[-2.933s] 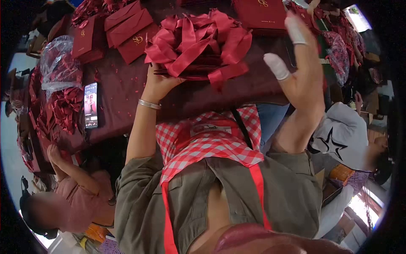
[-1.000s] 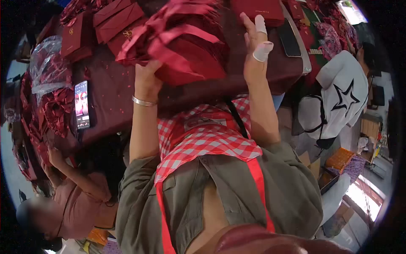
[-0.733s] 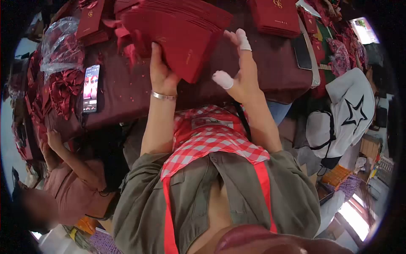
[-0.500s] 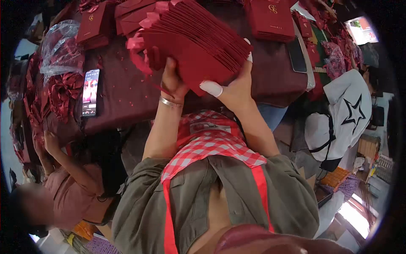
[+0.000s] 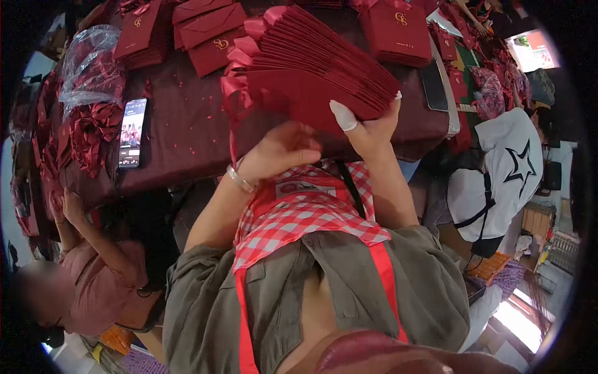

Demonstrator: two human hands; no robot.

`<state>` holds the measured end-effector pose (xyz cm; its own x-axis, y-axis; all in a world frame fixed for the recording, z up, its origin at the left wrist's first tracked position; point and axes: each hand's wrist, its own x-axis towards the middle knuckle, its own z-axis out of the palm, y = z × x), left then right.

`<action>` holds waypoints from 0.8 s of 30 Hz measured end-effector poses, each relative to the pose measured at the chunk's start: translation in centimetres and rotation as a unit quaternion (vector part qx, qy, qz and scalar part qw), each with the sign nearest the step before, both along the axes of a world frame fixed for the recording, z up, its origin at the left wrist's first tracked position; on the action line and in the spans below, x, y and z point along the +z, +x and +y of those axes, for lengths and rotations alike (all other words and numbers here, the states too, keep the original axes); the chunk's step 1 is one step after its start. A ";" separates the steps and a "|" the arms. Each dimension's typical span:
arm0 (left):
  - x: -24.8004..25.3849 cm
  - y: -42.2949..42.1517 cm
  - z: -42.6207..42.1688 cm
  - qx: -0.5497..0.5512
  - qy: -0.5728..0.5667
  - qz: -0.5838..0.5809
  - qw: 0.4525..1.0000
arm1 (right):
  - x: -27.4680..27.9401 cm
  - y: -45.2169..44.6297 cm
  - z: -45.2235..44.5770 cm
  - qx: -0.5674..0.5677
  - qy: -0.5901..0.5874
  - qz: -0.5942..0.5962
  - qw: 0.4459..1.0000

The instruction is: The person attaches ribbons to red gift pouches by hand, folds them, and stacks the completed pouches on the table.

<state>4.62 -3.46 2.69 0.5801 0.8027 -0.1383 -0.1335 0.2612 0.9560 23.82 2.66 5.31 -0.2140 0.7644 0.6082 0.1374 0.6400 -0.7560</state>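
A fanned stack of dark red envelopes (image 5: 317,65), with satin ribbon loops (image 5: 240,59) along its left end, is held tilted above the table. My right hand (image 5: 374,131) grips its lower right corner, with white covers on the thumb and a fingertip. Just below the stack is my left hand (image 5: 283,149), somewhat blurred, its fingers loosely apart and nothing seen in them. A silver bracelet (image 5: 240,179) is on that wrist. One ribbon tail (image 5: 233,140) hangs from the stack down to this wrist.
More red envelopes lie in piles at the back left (image 5: 140,37) and back right (image 5: 398,31). A lit phone (image 5: 132,134), a plastic bag (image 5: 93,62) and a ribbon heap (image 5: 93,134) are left; a dark phone (image 5: 435,84) is right. Co-workers (image 5: 103,274) sit on both sides.
My left hand has let go of the stack and moved down and right. The stack has shifted right in my right hand, uncovering an envelope with a gold monogram behind it.
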 end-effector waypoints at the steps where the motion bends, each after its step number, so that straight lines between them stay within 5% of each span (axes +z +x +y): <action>1: 1.4 -0.8 -0.5 -0.096 0.031 0.114 0.988 | -1.2 0.4 0.1 0.011 0.013 -0.008 1.000; 3: 5.7 -0.9 -1.0 -0.153 0.043 0.171 0.972 | -3.5 1.3 0.2 0.033 0.040 -0.022 0.998; 5: 8.1 0.2 -0.7 -0.028 0.308 0.187 0.932 | -4.7 0.7 0.1 -0.010 -0.140 0.089 0.986; 7: 9.2 2.1 2.0 0.096 0.537 0.187 0.817 | -4.8 1.5 0.2 0.041 -0.131 0.065 0.988; 9: 9.4 3.7 5.5 0.117 0.626 0.178 0.751 | -5.1 1.5 0.2 0.052 -0.167 0.095 0.980; 11: 9.0 3.8 9.3 0.075 0.661 0.258 0.700 | -5.7 1.0 0.5 0.034 -0.235 0.160 0.958; 12: 9.3 3.1 10.4 -0.012 0.590 0.330 0.737 | -5.6 1.3 0.4 -0.010 -0.078 0.015 0.997; 14: 10.6 1.2 11.0 -0.071 0.474 0.449 0.754 | -6.3 1.5 0.8 0.012 -0.125 0.038 0.991; 17: 10.8 -3.6 10.7 -0.047 0.515 0.451 0.728 | -5.6 1.4 0.5 -0.025 -0.148 0.031 0.988; 20: 10.5 -3.6 7.0 -0.023 0.442 0.512 0.737 | -5.4 1.1 -0.2 -0.002 -0.168 0.026 0.985; 21: 9.9 -3.5 5.7 0.023 0.511 0.502 0.697 | -5.7 1.0 -0.7 0.037 -0.160 0.052 0.985; 24: 7.7 -4.1 4.1 0.053 0.540 0.425 0.724 | -6.2 0.4 -1.1 0.112 -0.080 0.140 0.981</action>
